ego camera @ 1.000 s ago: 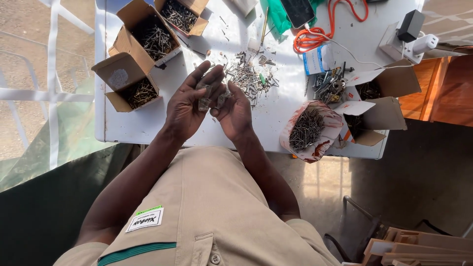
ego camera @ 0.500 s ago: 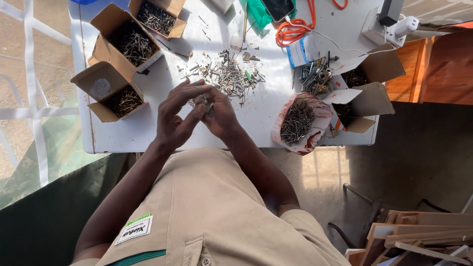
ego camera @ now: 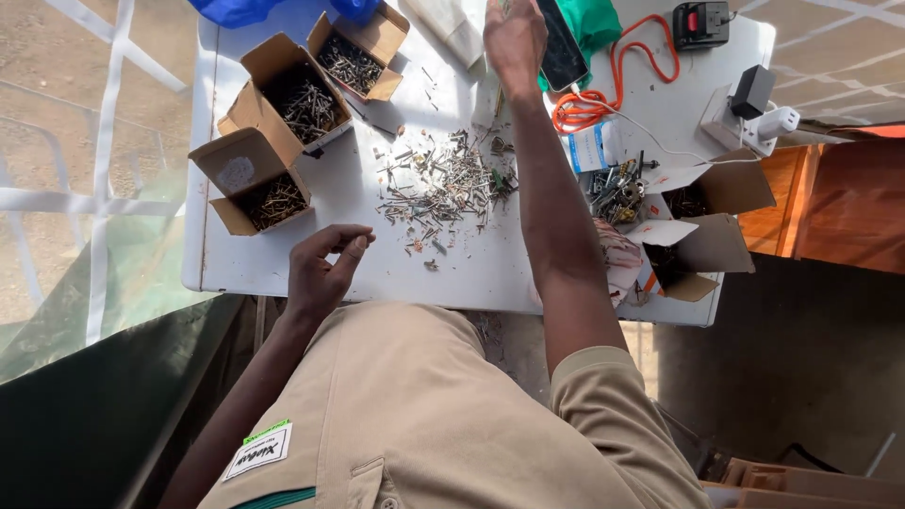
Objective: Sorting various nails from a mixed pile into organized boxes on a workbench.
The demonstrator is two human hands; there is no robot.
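Note:
A heap of loose screws and nails (ego camera: 448,184) lies in the middle of the white table (ego camera: 283,269). My left hand (ego camera: 325,269) hovers at the table's near edge, left of the heap, with fingers curled and thumb against the forefinger; what it holds is hidden. My right arm stretches across the table. My right hand (ego camera: 514,38) is at the far edge beside a dark phone (ego camera: 563,42), with its fingertips cut off by the frame. Three open cardboard boxes of screws (ego camera: 273,193) (ego camera: 302,99) (ego camera: 353,57) stand on the left.
More open boxes (ego camera: 702,250) and a cluster of metal fittings (ego camera: 617,188) sit on the right. An orange cable (ego camera: 613,85), green cloth (ego camera: 594,24), black battery pack (ego camera: 702,24) and white power adapter (ego camera: 754,118) are at the back right. A blue bag (ego camera: 236,9) is far left.
My hands were together over the heap's near side. They have parted: the right hand reached to the table's far edge, the left drew back toward the near edge.

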